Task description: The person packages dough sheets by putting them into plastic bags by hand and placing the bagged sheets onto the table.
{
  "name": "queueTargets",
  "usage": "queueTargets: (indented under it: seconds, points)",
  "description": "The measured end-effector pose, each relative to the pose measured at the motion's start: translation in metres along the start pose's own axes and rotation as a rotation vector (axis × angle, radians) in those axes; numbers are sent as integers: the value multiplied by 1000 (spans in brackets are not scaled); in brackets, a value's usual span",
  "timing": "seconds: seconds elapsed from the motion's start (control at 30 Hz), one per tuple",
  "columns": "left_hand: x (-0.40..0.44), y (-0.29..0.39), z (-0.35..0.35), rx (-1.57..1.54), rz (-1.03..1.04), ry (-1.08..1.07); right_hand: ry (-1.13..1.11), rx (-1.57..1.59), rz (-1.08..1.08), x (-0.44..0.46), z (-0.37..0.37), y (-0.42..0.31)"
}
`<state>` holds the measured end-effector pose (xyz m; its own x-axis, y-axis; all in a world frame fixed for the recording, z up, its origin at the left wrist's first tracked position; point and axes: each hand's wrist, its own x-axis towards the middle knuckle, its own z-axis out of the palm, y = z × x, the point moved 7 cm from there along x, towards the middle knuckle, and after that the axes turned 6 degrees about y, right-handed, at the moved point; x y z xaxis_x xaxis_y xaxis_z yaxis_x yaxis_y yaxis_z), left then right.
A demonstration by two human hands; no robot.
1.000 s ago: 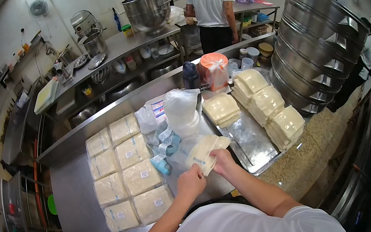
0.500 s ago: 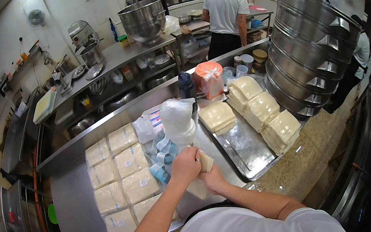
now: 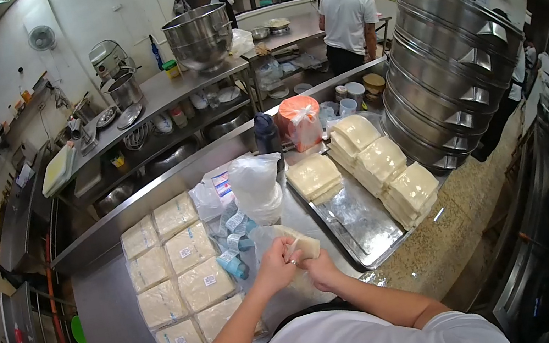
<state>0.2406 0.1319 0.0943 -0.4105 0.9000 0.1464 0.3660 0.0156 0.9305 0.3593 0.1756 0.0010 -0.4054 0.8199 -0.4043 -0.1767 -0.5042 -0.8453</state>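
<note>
Between my hands is a folded stack of pale dough wrappers, with clear plastic at its far left side. My left hand is closed around the left part of the stack. From the right, my right hand grips the lower right edge. Just left lie blue label rolls. Beyond my hands stands a pile of clear plastic bags. To the right, a metal tray bears several stacks of unwrapped wrappers. Rows of bagged, labelled wrapper packs cover the table's left part.
A dark bottle and an orange-topped tub in plastic stand at the table's back edge. Tall stacked metal steamers rise behind the tray. Another person is at the back counter, where a large mixing bowl sits.
The wrapper stack has tipped flatter in my hands, and clear plastic now shows beside it. My view has shifted slightly. The person at the back has turned, and another person shows behind.
</note>
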Motion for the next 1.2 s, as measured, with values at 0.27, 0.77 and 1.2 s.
queueTargets:
  seconds: [0.27, 0.77, 1.2]
  points:
    - [15, 29, 19, 340, 449, 47, -148, 43, -57, 1, 25, 25]
    - [-57, -26, 6, 441, 164, 204, -62, 601, 337, 65, -28, 45]
    - [-57, -8, 39, 374, 319, -37, 110, 318, 202, 89, -33, 62]
